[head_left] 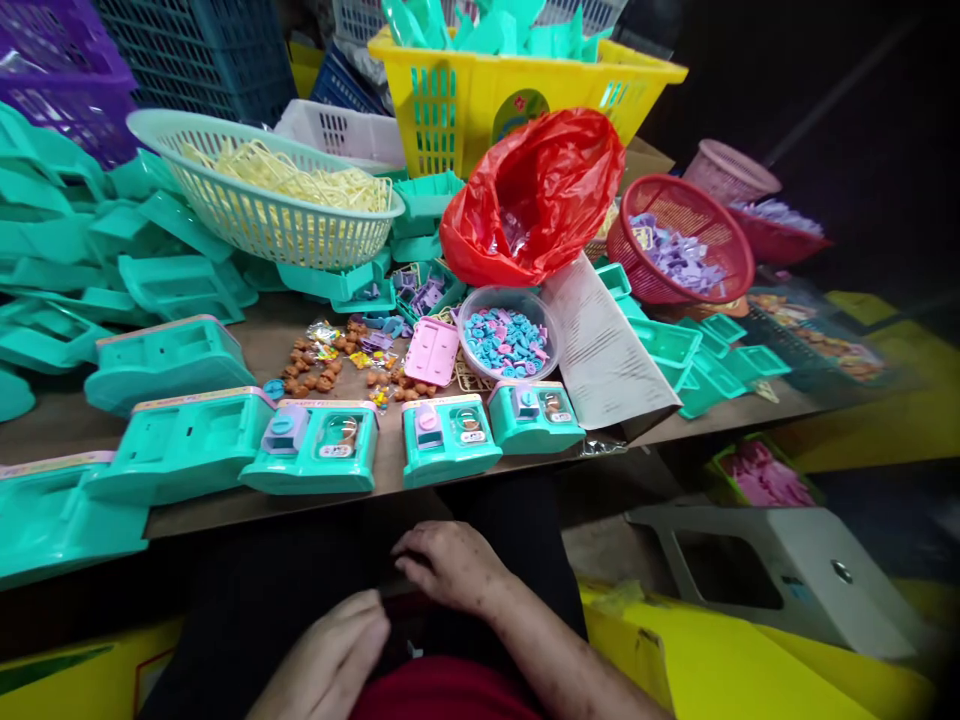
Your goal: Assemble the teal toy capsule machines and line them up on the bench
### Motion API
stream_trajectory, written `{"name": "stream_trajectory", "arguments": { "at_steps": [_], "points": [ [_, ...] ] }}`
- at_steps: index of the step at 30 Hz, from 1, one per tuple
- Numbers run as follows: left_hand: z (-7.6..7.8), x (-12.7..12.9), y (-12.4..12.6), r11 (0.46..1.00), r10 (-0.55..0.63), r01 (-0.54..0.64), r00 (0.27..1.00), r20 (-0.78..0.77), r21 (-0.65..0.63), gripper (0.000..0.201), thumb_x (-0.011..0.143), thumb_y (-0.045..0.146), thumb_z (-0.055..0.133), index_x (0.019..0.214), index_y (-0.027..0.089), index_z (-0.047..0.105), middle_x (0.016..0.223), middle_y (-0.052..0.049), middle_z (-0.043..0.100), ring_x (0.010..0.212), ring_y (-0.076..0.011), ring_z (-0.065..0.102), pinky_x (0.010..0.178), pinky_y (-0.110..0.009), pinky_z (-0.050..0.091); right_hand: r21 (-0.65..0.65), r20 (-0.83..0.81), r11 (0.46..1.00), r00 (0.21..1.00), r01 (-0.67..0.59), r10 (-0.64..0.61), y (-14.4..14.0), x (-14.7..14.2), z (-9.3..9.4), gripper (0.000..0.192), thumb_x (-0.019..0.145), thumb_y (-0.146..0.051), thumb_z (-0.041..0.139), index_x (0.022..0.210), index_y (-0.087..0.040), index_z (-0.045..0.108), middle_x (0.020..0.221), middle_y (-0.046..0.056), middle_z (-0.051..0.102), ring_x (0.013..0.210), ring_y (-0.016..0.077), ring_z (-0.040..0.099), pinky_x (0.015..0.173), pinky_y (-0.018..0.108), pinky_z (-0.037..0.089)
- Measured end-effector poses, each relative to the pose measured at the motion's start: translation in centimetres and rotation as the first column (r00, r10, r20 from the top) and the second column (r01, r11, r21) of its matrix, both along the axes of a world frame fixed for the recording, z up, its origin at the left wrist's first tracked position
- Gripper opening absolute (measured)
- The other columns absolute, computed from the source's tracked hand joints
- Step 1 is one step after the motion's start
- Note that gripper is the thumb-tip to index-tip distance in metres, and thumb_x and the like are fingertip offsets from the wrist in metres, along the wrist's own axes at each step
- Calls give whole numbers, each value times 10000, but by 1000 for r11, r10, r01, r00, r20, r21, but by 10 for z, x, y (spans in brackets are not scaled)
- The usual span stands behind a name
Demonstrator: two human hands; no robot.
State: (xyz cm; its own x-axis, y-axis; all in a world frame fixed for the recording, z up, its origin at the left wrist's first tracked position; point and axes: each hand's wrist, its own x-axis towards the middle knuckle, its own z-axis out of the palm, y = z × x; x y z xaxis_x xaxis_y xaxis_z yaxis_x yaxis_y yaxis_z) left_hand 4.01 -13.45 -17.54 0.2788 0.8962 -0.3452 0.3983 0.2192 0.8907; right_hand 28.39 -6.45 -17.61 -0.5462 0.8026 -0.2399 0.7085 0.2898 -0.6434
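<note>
My left hand (334,655) and my right hand (450,565) rest in my lap on dark cloth, below the table edge. Their fingers are curled close together over a small dark spot; I cannot tell whether they hold anything. On the table edge just above them stands a row of teal toy machines (448,438), three with lilac or pink fittings. Behind the row lie small brown pieces (315,372), a pink lid (433,351) and a clear bowl of blue parts (508,342).
A pale basket of yellow strips (270,205), a red plastic bag (536,195), a yellow crate (510,95) and red baskets of lilac parts (679,250) crowd the back. Teal shells (82,250) pile at the left. A grey stool (780,575) stands at my right.
</note>
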Motion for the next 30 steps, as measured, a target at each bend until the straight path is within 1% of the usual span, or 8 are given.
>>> {"name": "stream_trajectory", "arguments": {
  "at_steps": [1,3,6,10,14,17,24,30],
  "points": [
    [-4,21,11,996,11,-5,997,76,-86,692,895,912,579,794,243,724,864,-87,724,804,-228,644,734,-307,544,-8,-46,1000,999,19,-20,1,1,1,241,1078,-325,650,1265,-299,801,1242,-1,842,1156,180,785,995,253,565],
    [-13,56,34,952,79,-4,969,234,-307,839,831,996,532,514,222,468,554,-20,437,568,-147,419,569,-293,401,-24,-118,997,991,68,-70,2,3,1,239,1070,-262,636,1230,-270,812,1203,16,849,1131,182,790,996,253,566],
    [-23,81,60,818,276,42,847,455,-574,917,737,1020,579,460,247,171,476,65,125,471,-72,134,496,-281,127,-53,-215,991,967,126,-134,3,7,0,306,1063,-179,570,1230,-242,818,1198,49,847,1144,193,786,1028,284,566],
    [-25,73,70,746,469,13,701,538,-666,955,658,932,754,480,235,126,486,81,111,451,-45,128,504,-269,75,-142,-340,982,925,127,-169,4,13,-4,352,968,-164,690,1289,-230,817,1228,42,841,1040,164,799,957,253,593],
    [-25,67,67,708,522,-44,704,481,-705,982,613,905,821,497,230,119,496,95,100,439,-27,116,508,-258,67,-227,-380,967,905,112,-194,6,15,-7,388,881,-198,822,1268,-208,829,1063,22,845,860,149,787,804,229,588],
    [-28,69,64,721,503,-58,729,465,-690,981,603,922,828,497,228,142,494,97,115,441,-24,121,514,-257,66,-234,-383,967,905,100,-186,7,14,-8,387,870,-170,832,1254,-219,820,1040,5,832,891,151,780,824,229,575],
    [-29,68,56,830,373,-26,769,519,-557,862,769,875,782,557,221,262,536,98,176,495,-43,141,529,-262,108,-126,-291,990,952,60,-95,1,17,-9,236,987,-241,762,1222,-259,746,1139,25,767,1010,182,728,924,279,562],
    [-28,71,55,830,314,-37,855,413,-556,835,704,925,792,644,242,316,578,122,194,518,-47,123,526,-265,89,0,-92,1000,996,-6,6,-6,17,-7,210,1012,-230,677,1221,-231,664,1207,67,737,1114,233,715,979,332,558]
  ]
}}
